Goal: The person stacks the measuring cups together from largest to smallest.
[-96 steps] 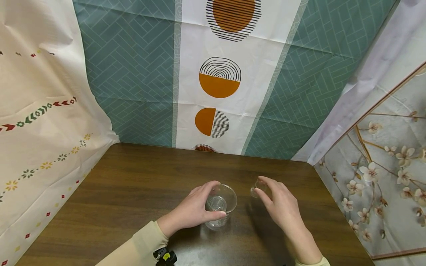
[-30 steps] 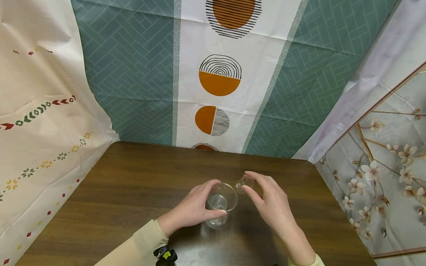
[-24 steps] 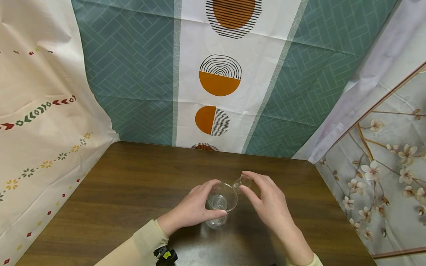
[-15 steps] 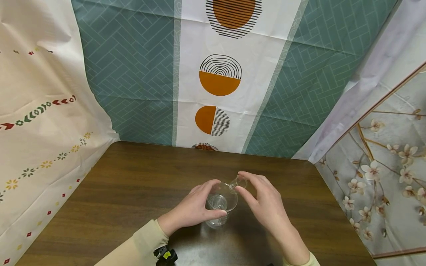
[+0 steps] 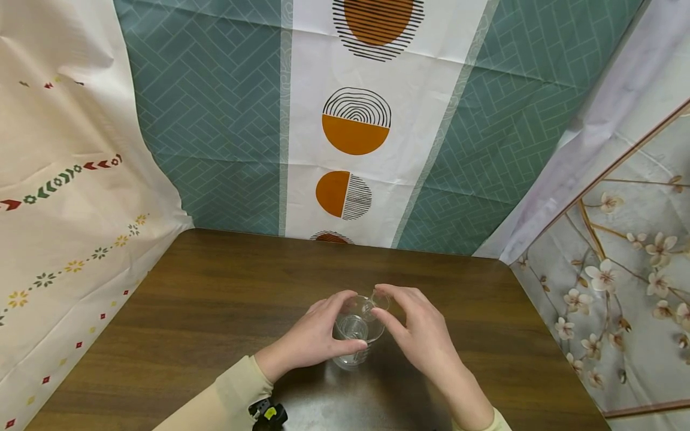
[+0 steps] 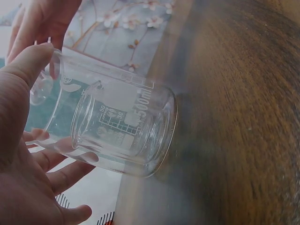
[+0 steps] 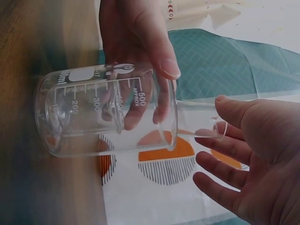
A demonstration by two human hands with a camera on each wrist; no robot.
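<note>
A large clear glass beaker marked 500 ml stands upright on the table. My left hand grips it near the rim, thumb on the near side and fingers on the far side. Inside it, on the bottom, sits a smaller glass beaker with its own printed scale. Between thumb and index finger my right hand pinches another small clear beaker by its rim. That one's lower end is at the mouth of the large beaker; how far it reaches inside is hard to tell. The other right fingers are spread, touching nothing.
The brown wooden table ends at a patterned teal and white cloth behind. A cream cloth hangs on the left, and a floral panel borders the right side.
My right hand has moved left with the small beaker, from beside the large beaker, past its rim, to over its mouth. The left hand and the large beaker have stayed put.
</note>
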